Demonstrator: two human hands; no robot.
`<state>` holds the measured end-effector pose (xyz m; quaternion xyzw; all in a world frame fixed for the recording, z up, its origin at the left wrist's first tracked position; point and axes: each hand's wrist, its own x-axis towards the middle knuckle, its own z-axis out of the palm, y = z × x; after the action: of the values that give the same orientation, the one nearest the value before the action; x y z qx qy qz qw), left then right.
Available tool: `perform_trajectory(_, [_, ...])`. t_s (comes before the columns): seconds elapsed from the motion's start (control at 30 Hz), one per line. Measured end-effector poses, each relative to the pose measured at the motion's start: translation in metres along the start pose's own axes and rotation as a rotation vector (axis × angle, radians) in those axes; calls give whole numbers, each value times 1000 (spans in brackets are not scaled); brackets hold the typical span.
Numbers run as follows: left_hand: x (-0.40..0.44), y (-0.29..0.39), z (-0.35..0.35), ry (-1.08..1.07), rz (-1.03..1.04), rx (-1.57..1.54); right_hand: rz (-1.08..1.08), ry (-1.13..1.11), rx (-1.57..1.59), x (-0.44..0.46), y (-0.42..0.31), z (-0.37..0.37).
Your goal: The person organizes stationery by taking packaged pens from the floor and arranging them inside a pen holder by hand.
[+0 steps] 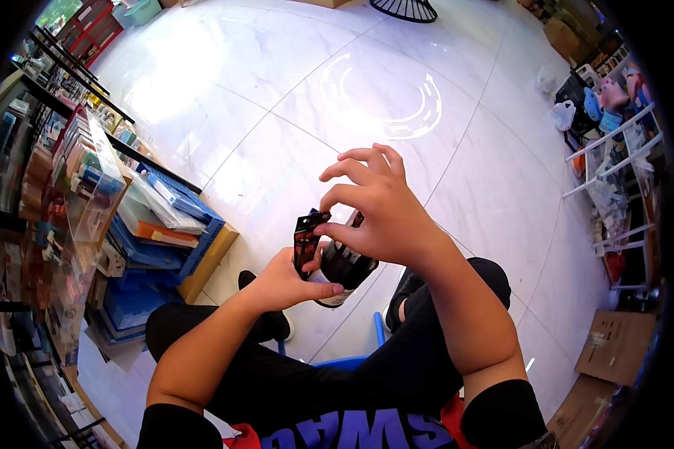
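Note:
My left hand point(284, 283) is closed around a dark cylindrical container point(346, 263) with a pale lower end, its thumb lying across the near side. Against the same hand's fingers stands a small flat black packet point(305, 243) with reddish print and a hole near its top. From above, my right hand point(378, 198) pinches the packet's upper edge between thumb and index finger, while its other fingers are spread and raised. The right hand partly covers the container's top. Both things are held over the floor, in front of my knees.
At left, shelves hold boxed goods and blue trays point(183, 224) of stacked packets. A white wire rack point(614, 150) with bagged items stands at right, above cardboard boxes point(618, 346). A black wire base point(404, 9) rests on the marble-look floor point(277, 90). A blue seat point(344, 364) shows below me.

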<state>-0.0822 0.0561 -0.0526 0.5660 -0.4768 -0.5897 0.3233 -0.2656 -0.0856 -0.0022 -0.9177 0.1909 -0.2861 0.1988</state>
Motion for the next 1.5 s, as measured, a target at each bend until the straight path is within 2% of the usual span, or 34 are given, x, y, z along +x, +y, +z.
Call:
perform_trajectory(0.1, [2, -4, -1, -18, 0, -12, 65, -95, 66, 0, 4, -2])
perform_trajectory(0.3, [4, -10, -1, -28, 11, -39, 87, -79, 114, 0, 6, -2])
perform_trajectory(0.5, [5, -16, 0, -5, 51, -101, 135, 165, 244, 3, 7, -4])
perform_trajectory(0.53, [5, -15, 0, 6, 51, -107, 190, 190, 355, 5, 6, -9])
perform_trajectory(0.67, [1, -1, -3, 61, 15, -73, 230, 175, 356, 3, 10, -14])
perform_trajectory(0.77, [0, -2, -5, 62, 37, -69, 416, 216, 681, 1, 15, -7])
perform_trajectory(0.8, [2, -8, -6, 45, 69, -79, 413, 291, 835, 0, 17, -5])
perform_trajectory(0.93, [3, -11, -4, 53, 134, -151, 399, 525, 1033, 6, 29, -22])
perform_trajectory(0.97, [1, -8, -4, 53, 60, -177, 475, 533, 965, 7, 29, -31])
perform_trajectory(1.03, [-3, 0, -7, 54, -86, -227, 454, 580, 1050, 5, 38, -35])
perform_trajectory(1.23, [7, -37, -4, 102, 98, -473, 442, 566, 838, 4, 38, -42])
perform_trajectory(1.4, [5, -33, -7, 49, 73, -529, 377, 515, 809, 1, 35, -34])
perform_trajectory(1.5, [6, -36, -7, 37, 67, -530, 356, 444, 688, 0, 27, -30])
